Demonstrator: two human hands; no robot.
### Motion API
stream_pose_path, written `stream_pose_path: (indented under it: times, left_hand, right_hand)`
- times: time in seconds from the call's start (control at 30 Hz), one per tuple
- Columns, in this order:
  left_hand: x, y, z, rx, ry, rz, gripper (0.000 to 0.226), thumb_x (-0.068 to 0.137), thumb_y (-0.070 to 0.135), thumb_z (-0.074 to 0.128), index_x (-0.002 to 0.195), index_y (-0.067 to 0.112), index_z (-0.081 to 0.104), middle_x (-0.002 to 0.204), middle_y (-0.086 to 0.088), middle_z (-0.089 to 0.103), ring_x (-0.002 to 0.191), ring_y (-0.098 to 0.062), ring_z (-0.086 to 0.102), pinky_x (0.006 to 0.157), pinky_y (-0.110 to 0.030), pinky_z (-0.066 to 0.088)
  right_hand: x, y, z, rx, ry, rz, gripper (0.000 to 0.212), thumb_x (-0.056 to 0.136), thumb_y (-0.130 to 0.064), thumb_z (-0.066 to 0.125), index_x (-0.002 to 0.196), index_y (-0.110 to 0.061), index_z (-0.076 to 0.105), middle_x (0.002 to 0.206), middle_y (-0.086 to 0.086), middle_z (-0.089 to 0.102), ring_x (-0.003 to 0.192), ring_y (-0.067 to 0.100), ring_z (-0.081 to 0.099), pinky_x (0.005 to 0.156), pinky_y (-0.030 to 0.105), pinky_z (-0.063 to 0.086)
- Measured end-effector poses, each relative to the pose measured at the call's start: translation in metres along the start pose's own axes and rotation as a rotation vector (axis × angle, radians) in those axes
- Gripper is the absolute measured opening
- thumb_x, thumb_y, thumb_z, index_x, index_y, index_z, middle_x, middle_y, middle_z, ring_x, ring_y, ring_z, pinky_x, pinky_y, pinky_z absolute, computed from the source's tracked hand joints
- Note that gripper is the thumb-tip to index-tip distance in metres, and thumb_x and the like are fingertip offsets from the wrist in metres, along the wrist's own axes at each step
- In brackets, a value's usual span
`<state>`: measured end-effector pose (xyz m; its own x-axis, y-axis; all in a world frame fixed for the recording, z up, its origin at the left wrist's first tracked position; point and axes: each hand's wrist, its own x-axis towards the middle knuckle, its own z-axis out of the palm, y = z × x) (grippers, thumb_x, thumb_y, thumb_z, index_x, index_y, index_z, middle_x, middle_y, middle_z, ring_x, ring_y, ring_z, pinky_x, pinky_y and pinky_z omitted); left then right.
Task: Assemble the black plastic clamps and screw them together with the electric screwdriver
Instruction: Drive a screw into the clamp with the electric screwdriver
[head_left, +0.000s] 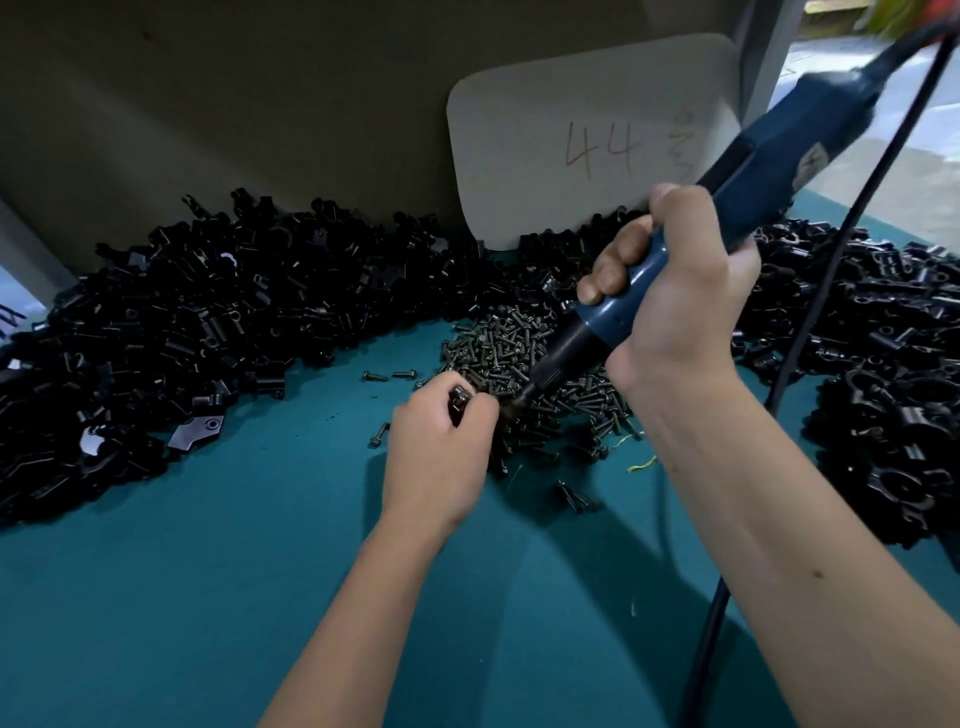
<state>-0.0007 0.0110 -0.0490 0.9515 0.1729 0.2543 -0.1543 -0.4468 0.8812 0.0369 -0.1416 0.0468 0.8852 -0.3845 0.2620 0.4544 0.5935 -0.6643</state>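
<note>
My right hand grips the blue electric screwdriver, which slants down to the left. Its black tip meets the small black clamp that my left hand holds with curled fingers. Most of the clamp is hidden by those fingers. Both hands work at the near edge of a pile of dark screws on the teal table.
Large heaps of black clamp parts lie at the left and the right. A beige card marked 44 leans on the back wall. The screwdriver's black cable runs down past my right forearm. Loose screws lie nearby.
</note>
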Motion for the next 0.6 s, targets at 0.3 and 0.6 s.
stream_pose_path:
  times: [0.3, 0.6]
  left_hand:
    - [-0.006, 0.004, -0.003, 0.305, 0.23, 0.155, 0.024, 0.087, 0.039, 0.048, 0.075, 0.018, 0.047, 0.045, 0.003, 0.045, 0.042, -0.024, 0.043, 0.045, -0.037, 0.034]
    - [-0.001, 0.0, -0.015, 0.546, 0.244, 0.195, 0.031, 0.089, 0.045, 0.042, 0.08, 0.016, 0.045, 0.055, -0.001, 0.05, 0.055, -0.034, 0.05, 0.057, -0.045, 0.048]
  right_hand:
    - [0.003, 0.021, -0.009, 0.088, 0.349, 0.115, 0.022, 0.086, -0.006, 0.061, 0.099, -0.012, 0.044, 0.055, 0.001, 0.045, 0.043, 0.018, 0.04, 0.048, 0.03, 0.039]
    - [0.002, 0.037, -0.018, 0.106, 0.528, 0.189, 0.02, 0.086, -0.009, 0.064, 0.094, -0.011, 0.046, 0.057, 0.001, 0.048, 0.043, 0.017, 0.042, 0.047, 0.03, 0.041]
